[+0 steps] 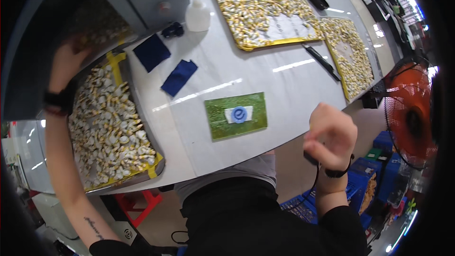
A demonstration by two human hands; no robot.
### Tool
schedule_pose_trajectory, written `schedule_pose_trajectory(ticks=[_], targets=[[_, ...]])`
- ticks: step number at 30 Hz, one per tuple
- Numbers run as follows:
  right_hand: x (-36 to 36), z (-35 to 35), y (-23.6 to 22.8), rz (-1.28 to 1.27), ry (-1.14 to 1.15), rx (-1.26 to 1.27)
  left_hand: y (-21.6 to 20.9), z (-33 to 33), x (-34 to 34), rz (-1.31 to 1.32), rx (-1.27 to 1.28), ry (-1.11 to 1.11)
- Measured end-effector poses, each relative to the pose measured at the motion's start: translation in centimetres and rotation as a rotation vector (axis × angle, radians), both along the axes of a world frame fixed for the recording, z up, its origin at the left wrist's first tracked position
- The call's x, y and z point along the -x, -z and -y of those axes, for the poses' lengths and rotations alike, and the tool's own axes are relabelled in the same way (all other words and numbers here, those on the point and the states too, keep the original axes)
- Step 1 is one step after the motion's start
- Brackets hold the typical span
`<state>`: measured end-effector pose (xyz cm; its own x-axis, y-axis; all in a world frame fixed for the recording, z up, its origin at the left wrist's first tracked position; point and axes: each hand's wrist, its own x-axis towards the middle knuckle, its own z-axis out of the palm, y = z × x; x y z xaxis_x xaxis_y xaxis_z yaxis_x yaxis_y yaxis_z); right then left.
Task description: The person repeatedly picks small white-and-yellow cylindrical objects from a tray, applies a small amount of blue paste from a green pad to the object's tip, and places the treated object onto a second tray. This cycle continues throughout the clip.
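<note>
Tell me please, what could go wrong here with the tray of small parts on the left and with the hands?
1. The left tray sticks out past the table edge, heaped with small white and yellow parts; a knock might tip it or spill them.
2. The left hand reaches into the machine opening, so it could possibly get caught.
3. The right hand is closed on a small dark object beyond the table edge; if it slips, it would probably drop to the floor.
</note>
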<state>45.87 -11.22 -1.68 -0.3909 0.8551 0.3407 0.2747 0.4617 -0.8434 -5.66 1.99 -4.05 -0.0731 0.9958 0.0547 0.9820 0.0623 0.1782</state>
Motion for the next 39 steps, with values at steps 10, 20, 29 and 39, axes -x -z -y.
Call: schedule_pose_trajectory(ticks=[10, 20, 29, 39], targets=[[-6.1, -18.7, 1.7, 0.759, 0.218, -0.276, -8.5, 19.7, -18.2, 1.101, 0.232, 0.477], [-3.6, -16.6, 1.4, 0.711, 0.139, -0.163, -0.3, 22.6, -21.6, 2.166, 0.585, 0.153], [4.7, -4.1, 1.3, 0.364, -0.337, 0.074, 2.9, 21.9, -23.5, 2.25, 0.416, 0.085], [5.1, -3.8, 2.8, 0.571, -0.277, -0.274, 3.2, 21.7, -23.6, 2.199, 0.348, -0.021]])
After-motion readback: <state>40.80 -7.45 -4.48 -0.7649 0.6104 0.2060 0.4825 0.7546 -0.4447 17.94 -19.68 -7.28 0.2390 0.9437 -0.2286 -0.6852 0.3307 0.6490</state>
